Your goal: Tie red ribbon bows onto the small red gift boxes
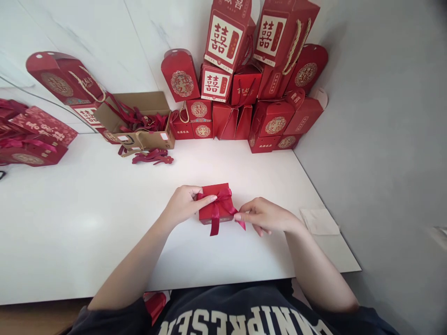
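Note:
A small red gift box (211,190) sits on the white table in front of me, with a shiny crimson ribbon (215,218) tied in a bow on its top. At the box's left side, my left hand (186,203) is closed on the ribbon bow, its thumb pressing near the knot and its fingers behind the left loop. My right hand (260,216) is just right of the box, pinching a ribbon tail between thumb and fingers. The other tail hangs over the box's front face.
An open cardboard box (153,138) full of dark red ribbons stands at the back, with loose ribbons (152,157) before it. Red gift boxes (274,118) are stacked along the wall. More boxes (38,135) lie far left. A white tissue (320,221) rests near the right edge.

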Motion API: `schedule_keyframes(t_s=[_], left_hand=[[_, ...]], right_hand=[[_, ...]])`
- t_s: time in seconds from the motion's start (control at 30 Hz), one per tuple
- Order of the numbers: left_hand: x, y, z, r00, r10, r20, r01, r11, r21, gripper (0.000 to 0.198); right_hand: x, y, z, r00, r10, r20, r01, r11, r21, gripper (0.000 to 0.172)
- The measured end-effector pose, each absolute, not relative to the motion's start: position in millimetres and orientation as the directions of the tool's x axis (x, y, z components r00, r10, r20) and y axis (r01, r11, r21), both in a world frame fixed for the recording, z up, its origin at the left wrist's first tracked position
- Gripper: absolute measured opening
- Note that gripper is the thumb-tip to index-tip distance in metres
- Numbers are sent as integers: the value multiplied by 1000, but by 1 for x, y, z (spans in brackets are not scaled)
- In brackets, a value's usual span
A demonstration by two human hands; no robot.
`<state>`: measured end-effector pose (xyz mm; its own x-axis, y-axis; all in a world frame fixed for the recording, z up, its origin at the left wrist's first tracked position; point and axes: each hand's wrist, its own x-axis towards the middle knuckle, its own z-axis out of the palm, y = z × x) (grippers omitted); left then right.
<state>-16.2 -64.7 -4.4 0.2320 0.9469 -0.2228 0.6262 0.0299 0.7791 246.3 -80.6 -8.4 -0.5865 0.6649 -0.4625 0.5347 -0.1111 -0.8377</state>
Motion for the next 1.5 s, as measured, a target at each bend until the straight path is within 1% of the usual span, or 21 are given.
schedule_keyframes(t_s=[0.07,0.13,0.23,0.33,0.47,0.6,0.67,0.73,0.8,0.83,0.87,0.9,0.93,0.97,1.0,1.03,1.07,1.13,1.2,1.37,1.5], left_hand=[[-16,-65,-7,224,952,-207,636,18,771,51],[-16,-65,-8,221,956,-191,646,4,764,51],[-16,-66,-8,208,964,-167,675,-18,738,51],[-15,-67,-6,193,970,-146,715,-38,698,52],[-10,-70,-2,177,977,-116,778,-67,625,51],[-4,-75,2,141,989,-50,877,-101,469,52],[-3,-77,4,141,989,-52,898,-105,428,54],[-3,-77,5,150,985,-81,900,-102,424,54],[-5,-77,6,164,980,-110,893,-100,439,53],[-6,-77,7,172,977,-123,889,-100,447,52],[-7,-77,7,179,975,-134,886,-100,453,52],[-8,-77,8,184,972,-144,883,-99,458,52],[-8,-77,8,188,970,-153,880,-98,464,52],[-8,-77,8,189,969,-157,878,-95,469,52],[-8,-78,8,189,969,-158,876,-94,473,52],[-8,-78,8,188,970,-156,875,-94,475,51],[-8,-78,8,187,971,-150,877,-96,471,51],[-7,-78,7,185,974,-133,888,-108,447,52],[-7,-79,7,184,976,-116,898,-119,423,54],[-6,-80,8,172,981,-91,910,-123,397,58],[-6,-81,7,165,983,-81,917,-122,380,61]], right_hand=[[242,-82,-10,-665,572,-481,488,-155,-859,42],[237,-85,-11,-722,521,-456,426,-186,-885,38],[229,-90,-12,-770,484,-416,373,-188,-909,35],[220,-93,-15,-775,460,-433,397,-179,-900,32],[205,-99,-23,-724,533,-438,464,-93,-881,32],[195,-104,-27,-695,619,-365,516,76,-853,34],[200,-103,-25,-721,615,-320,508,155,-847,34],[212,-98,-21,-802,499,-328,468,183,-865,27],[228,-92,-17,-860,360,-361,426,120,-896,25],[235,-89,-15,-859,369,-354,406,72,-911,28],[241,-86,-13,-829,463,-314,375,43,-926,30],[244,-83,-12,-759,606,-238,336,52,-940,31],[244,-82,-12,-658,744,-120,297,110,-949,29],[241,-80,-12,-550,835,18,275,202,-940,26],[237,-79,-13,-470,871,144,273,298,-915,24],[231,-79,-15,-430,872,236,279,377,-883,24],[225,-79,-17,-428,858,285,283,427,-859,24],[215,-78,-22,-452,844,288,280,441,-853,19],[209,-77,-26,-459,855,241,264,390,-882,11],[213,-70,-33,-485,862,147,156,250,-956,23],[217,-66,-35,-491,863,115,108,191,-976,28]])
